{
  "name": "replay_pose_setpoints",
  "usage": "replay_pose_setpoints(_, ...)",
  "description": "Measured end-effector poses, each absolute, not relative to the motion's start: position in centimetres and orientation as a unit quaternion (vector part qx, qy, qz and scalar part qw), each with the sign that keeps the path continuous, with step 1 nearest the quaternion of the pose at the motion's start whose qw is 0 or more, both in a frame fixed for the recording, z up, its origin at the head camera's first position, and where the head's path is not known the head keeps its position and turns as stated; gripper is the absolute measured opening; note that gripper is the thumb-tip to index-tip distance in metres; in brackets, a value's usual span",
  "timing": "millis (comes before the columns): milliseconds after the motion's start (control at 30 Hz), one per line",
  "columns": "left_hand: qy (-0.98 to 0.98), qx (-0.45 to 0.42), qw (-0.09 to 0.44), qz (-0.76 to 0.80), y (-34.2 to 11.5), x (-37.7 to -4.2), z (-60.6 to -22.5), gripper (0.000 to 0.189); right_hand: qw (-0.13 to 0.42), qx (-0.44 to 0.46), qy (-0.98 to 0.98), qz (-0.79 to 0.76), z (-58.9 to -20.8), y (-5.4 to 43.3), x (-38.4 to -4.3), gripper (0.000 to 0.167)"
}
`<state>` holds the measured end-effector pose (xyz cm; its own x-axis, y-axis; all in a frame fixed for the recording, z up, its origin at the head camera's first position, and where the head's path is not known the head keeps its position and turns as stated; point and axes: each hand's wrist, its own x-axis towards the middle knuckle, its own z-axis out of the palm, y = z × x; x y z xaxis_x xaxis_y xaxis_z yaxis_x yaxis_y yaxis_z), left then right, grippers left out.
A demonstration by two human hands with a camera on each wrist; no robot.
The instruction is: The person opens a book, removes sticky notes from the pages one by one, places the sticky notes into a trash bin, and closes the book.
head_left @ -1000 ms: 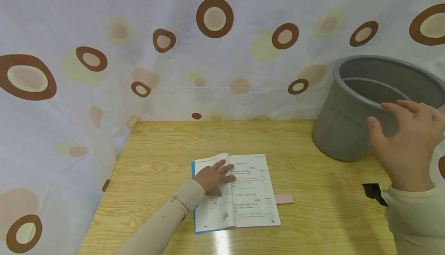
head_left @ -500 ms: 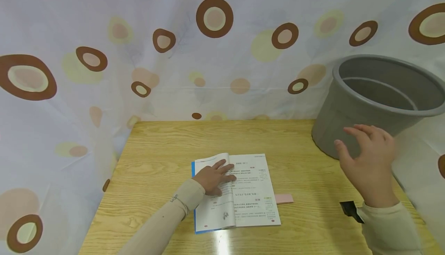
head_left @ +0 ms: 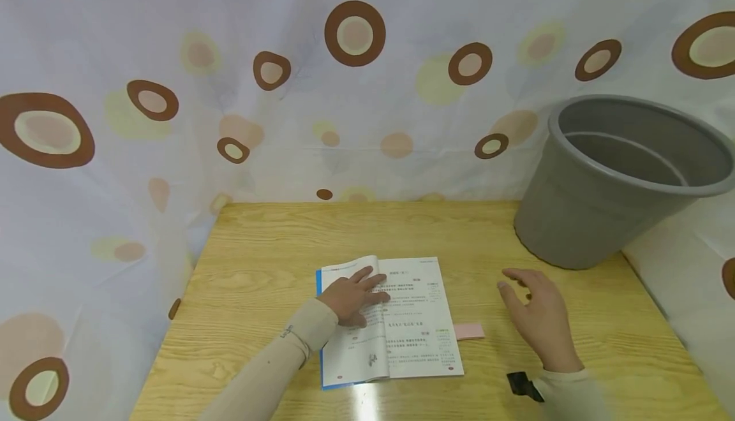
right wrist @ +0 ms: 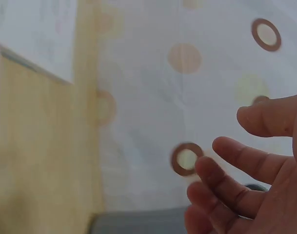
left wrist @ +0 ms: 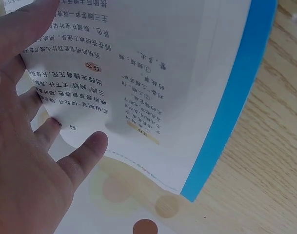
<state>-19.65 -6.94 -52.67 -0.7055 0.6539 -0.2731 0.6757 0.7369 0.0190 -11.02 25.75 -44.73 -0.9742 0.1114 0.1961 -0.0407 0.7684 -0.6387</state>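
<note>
An open book [head_left: 416, 319] with printed pages and a blue cover edge [left wrist: 226, 112] lies on the wooden table. My left hand [head_left: 353, 296] rests across its left page near the spine, fingers spread toward the right page. The left wrist view shows the thumb and fingers over the printed page. To the right of the book, my right hand [head_left: 536, 316] is over the table with nothing in it, its fingers loosely bent and thumb apart, as the right wrist view shows too [right wrist: 250, 175]. A pink paper strip [head_left: 469, 331] sticks out from the book's right edge, between book and right hand.
A large grey bin [head_left: 580, 210] stands at the table's back right corner, its mouth upward. A white curtain with brown and yellow spots [head_left: 356, 121] hangs behind the table [head_left: 258, 242] and along its left side.
My right hand has come from in front of the bin leftward and down, toward the book's right side. The left hand and the book stay in place.
</note>
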Motion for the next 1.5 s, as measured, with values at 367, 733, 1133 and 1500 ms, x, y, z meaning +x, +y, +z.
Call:
replay_pose_setpoints(367, 0.92, 0.365, 0.136, -0.044, -6.8, -19.4, -51.5, 0.07, -0.054, -0.053, -0.926, 0.37, -51.4, 20.9, -9.4, 0.034)
replay_pose_setpoints(733, 0.922, 0.355, 0.15, -0.038, -6.8, -19.4, -51.6, 0.07, -0.057, -0.066, -0.926, 0.367, -53.5, 20.1, -8.4, 0.034)
replay_pose_setpoints(1133, 0.921, 0.357, 0.149, -0.037, -6.9, -19.4, -51.5, 0.071, -0.051, -0.073, -0.926, 0.368, -53.5, 19.4, -8.1, 0.035)
replay_pose_setpoints(1500, 0.92, 0.362, 0.142, -0.047, -6.8, -19.4, -51.7, 0.071, -0.054, -0.105, -0.917, 0.382, -53.9, 19.2, -8.3, 0.042)
